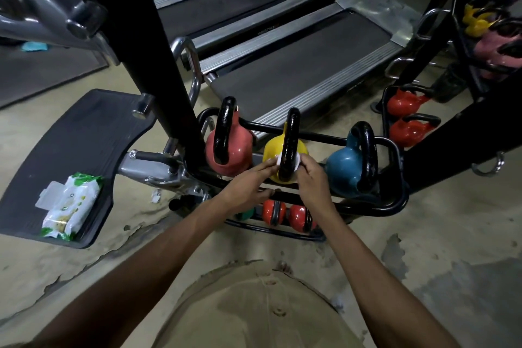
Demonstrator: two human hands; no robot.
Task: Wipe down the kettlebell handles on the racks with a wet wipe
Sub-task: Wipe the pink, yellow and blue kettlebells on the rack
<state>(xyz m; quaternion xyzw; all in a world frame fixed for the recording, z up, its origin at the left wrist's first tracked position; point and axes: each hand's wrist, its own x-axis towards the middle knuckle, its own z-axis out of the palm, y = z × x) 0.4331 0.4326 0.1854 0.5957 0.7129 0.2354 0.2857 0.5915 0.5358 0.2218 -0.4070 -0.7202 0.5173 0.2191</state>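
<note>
- The left hand (248, 178) and right hand (313, 181) each pinch one end of the wipe (278, 160). The wipe is wrapped round the low part of the black handle (291, 138) of the yellow kettlebell (272, 150), one hand on each side of it.
- That kettlebell sits mid-row on the top tier of the near rack (395, 178), so this handle is the one being wiped now.
- At nine o'clock of it stands the pink kettlebell (228, 155), and at three o'clock the blue kettlebell (343, 164). Both handles are glossy, but I cannot tell whether either has been wiped.
- At six o'clock, under the hands, small red weights (271, 212) lie on the lower tier.
- Towards two o'clock, well apart, red kettlebells (404, 104) and a far rack (477, 20) hold more handles.
- At eight o'clock the wipe pack (70, 203) lies with its flap open on a black footplate (70, 150).
- My judgement is that the task is partway through: one handle is in hand and several likely remain.
</note>
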